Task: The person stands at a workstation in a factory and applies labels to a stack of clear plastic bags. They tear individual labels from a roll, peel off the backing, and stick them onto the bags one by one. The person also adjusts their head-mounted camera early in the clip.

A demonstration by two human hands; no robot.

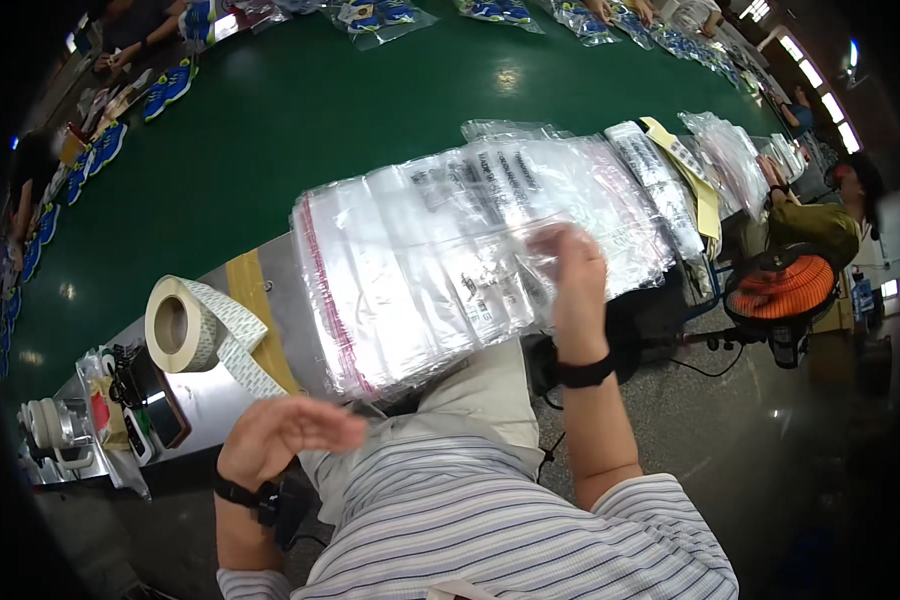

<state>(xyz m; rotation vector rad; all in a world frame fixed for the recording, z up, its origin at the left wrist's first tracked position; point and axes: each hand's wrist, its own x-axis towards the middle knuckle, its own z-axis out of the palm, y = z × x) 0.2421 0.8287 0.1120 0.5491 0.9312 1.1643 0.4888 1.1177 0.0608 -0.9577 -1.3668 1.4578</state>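
Label roll [182, 326], orange fan [782, 287], bagged shoes [166, 87]

**Green belt and metal ledge**

A long green table [270, 130] carries bagged blue shoes [175, 82] along its far edge. On its near metal ledge [220, 385] — a label roll [182, 325], a stack of clear bags [450, 250], small devices at the left corner.

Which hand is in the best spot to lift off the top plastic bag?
Probably the right hand: it is already raised over the stack of clear plastic bags, fingers on the top one. The left hand hovers off the stack, below its near corner, by the label roll.
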